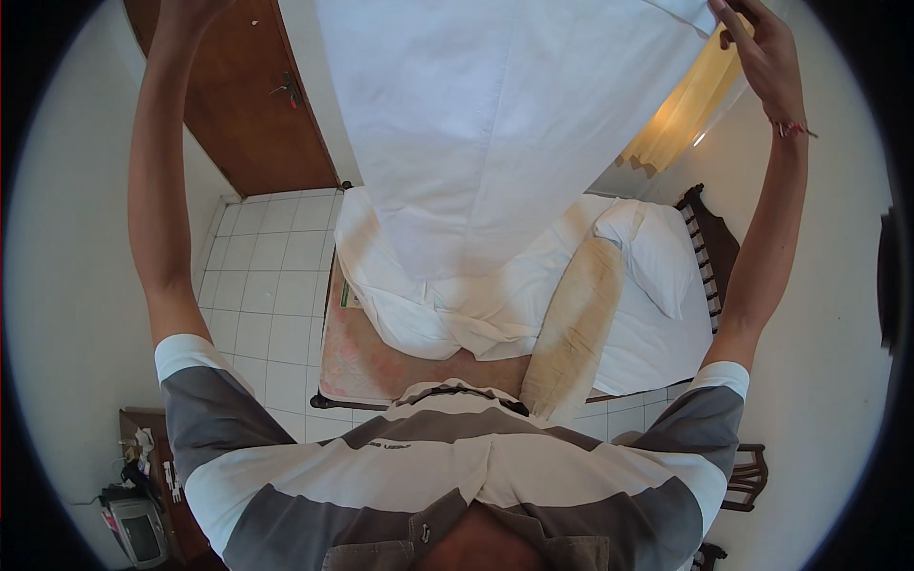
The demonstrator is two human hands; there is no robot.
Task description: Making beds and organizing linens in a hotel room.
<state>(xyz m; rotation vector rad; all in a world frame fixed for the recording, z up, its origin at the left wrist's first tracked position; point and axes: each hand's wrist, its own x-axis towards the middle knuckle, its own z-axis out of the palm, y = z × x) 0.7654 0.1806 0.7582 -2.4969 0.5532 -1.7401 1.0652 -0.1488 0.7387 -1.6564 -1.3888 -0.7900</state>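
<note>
Both my arms are raised high. A white sheet hangs spread out in front of me, narrowing towards its lower end above the bed, with a seam down its middle. My right hand is closed on the sheet's upper right edge, thumb and fingers pinching it. Only the wrist end of my left hand shows at the top edge; its fingers are cut off, so their grip is hidden. Below, crumpled white bedding lies on a bed with a pinkish floral mattress partly bare.
A stained beige bolster and a white pillow lie towards the dark headboard. Beyond the bed are a brown door and a yellow curtain. A small television and a wooden chair stand nearby.
</note>
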